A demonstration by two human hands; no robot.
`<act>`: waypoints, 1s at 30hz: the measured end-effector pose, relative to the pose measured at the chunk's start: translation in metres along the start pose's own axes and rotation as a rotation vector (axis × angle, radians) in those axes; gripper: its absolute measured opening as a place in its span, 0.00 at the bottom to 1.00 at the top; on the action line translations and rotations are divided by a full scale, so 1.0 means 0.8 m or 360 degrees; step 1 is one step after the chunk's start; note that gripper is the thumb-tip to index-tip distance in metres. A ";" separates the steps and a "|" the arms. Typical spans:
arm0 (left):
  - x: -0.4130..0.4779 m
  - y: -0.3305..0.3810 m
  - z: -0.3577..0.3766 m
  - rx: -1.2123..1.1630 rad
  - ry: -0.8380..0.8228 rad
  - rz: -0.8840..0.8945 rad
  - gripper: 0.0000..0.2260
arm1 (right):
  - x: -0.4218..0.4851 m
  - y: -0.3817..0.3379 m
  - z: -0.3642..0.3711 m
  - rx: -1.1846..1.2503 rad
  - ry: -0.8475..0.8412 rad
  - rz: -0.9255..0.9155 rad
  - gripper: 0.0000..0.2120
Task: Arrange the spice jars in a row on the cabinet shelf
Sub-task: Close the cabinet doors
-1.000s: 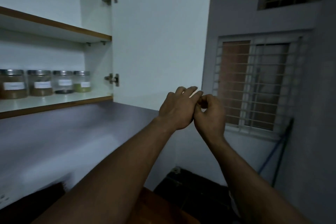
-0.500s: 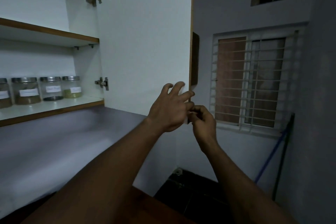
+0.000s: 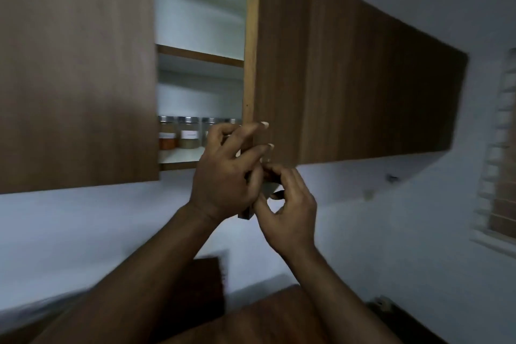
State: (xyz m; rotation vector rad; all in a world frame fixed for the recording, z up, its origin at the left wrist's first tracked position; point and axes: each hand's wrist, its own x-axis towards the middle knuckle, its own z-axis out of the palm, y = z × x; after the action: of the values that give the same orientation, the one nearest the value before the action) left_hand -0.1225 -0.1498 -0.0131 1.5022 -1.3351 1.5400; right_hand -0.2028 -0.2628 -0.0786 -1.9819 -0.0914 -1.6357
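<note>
Your left hand wraps the free edge of the right door of the wall cabinet, with the palm on the inner side and the fingers bent over the edge onto the wood-grain front. Your right hand is just below and to the right, at that door's bottom corner, with the fingers curled in and the thumb and forefinger making a ring. It's blurry there, so you can't tell whether it grips the door or only touches it. The hands are close together and seem to touch. The right door stands partly open, and the left door is closed flat, covering the left of the cabinet. The white inside shows through the gap between them. The spice jars stand upright side by side on the lower shelf, near its front edge, and have metal lids and white labels. The leftmost visible jar holds something red-orange and the next something pale brown. Two more to the right are partly hidden behind your left hand and the door edge. The upper shelf sits above them. More wood-grain cabinet front runs off to the right. A pale wall is below, a barred window is at the far right, and a brown tabletop shows low between your forearms.
</note>
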 end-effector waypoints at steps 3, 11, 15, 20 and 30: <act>-0.024 -0.056 -0.031 0.0265 -0.0285 -0.0137 0.14 | 0.002 -0.012 0.076 -0.0095 -0.0080 0.0021 0.23; -0.071 -0.187 -0.059 0.1122 -0.1257 -0.0442 0.38 | 0.035 -0.016 0.241 -0.0282 -0.0775 -0.0028 0.33; -0.094 -0.224 -0.044 0.1218 -0.1335 -0.0512 0.41 | 0.039 -0.002 0.281 -0.0638 -0.0728 -0.0047 0.42; -0.122 -0.238 -0.024 0.1309 -0.1227 -0.0465 0.45 | 0.024 0.021 0.302 -0.0726 -0.0630 -0.0104 0.45; -0.134 -0.240 -0.014 0.1371 -0.1199 -0.0459 0.42 | 0.020 0.052 0.320 -0.0744 -0.0544 -0.0199 0.41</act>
State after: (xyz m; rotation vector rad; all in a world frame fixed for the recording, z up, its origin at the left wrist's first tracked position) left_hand 0.0687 -0.0558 -0.0674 2.8711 -0.7022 1.4725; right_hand 0.0435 -0.1853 -0.1041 -2.6497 0.0458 -1.4705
